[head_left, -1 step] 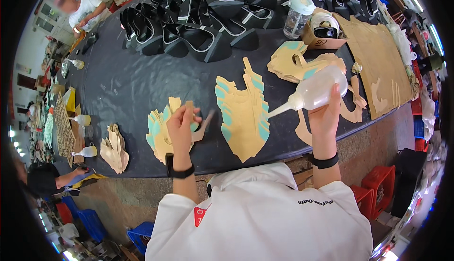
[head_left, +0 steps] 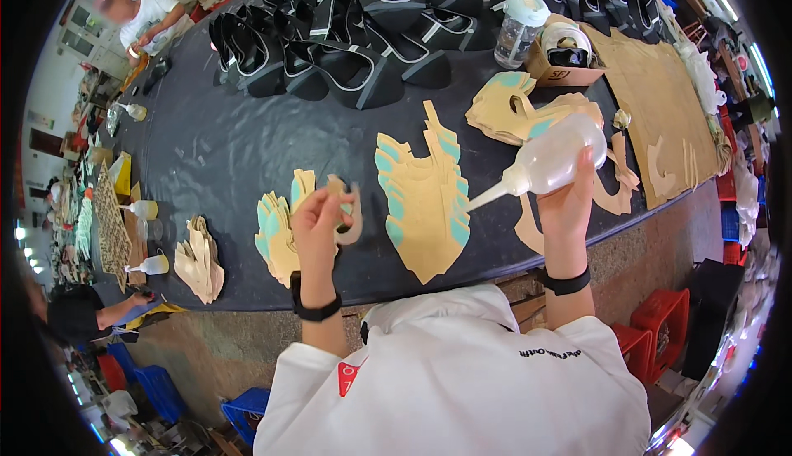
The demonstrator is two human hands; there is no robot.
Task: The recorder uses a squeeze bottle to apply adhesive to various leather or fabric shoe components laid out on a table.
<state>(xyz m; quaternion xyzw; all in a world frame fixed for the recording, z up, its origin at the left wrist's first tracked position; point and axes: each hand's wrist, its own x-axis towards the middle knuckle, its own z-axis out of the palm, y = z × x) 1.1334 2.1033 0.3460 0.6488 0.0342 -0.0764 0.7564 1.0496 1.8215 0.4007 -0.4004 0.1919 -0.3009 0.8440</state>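
My right hand (head_left: 569, 200) is wrapped round a translucent white squeeze bottle (head_left: 554, 159), tilted so its long nozzle points left. The nozzle tip is at the right edge of a fanned stack of tan shoe-upper pieces (head_left: 425, 225) with turquoise patches. My left hand (head_left: 318, 221) has its fingers pinched on a small curved tan piece (head_left: 355, 221), blurred by motion. Just left of that hand, and partly behind it, lies a second fanned stack of tan and turquoise pieces (head_left: 276, 229). Farther right, more tan pieces (head_left: 503, 105) lie in an overlapping pile, partly behind the bottle.
Black wedge shoes (head_left: 346, 60) crowd the table's far side. A clear drinking bottle (head_left: 520, 31) stands beside a small cardboard box (head_left: 565, 68). Brown sheeting (head_left: 660, 118) covers the right end. Crumpled tan pieces (head_left: 198, 262) and small glue bottles (head_left: 153, 264) are at left. A person (head_left: 153, 23) sits far left.
The curved piece in my left hand has swung to a more upright position, and that hand has shifted slightly. The squeeze bottle's nozzle tip has moved a little left.
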